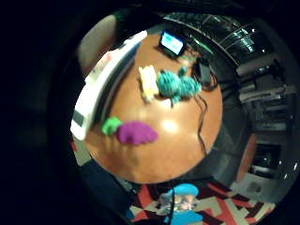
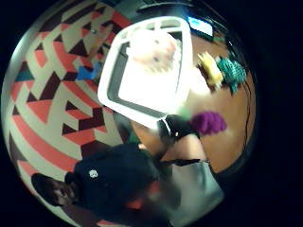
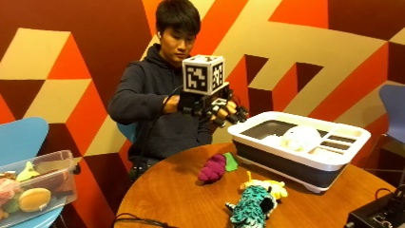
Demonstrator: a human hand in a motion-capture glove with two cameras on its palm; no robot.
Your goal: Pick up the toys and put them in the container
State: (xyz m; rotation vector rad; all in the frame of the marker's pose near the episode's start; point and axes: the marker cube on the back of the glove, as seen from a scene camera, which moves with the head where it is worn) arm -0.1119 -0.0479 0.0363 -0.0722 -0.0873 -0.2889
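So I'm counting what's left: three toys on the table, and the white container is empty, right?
Not quite. Three toys do lie on the table: purple, teal and yellow. But the container is not empty; the outside view shows a white toy already in it.

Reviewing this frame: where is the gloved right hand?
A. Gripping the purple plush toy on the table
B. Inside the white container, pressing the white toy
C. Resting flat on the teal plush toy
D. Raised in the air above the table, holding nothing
D. In the outside view the gloved right hand is up at chest height, apart from the purple plush toy and the white container, with no toy in it.
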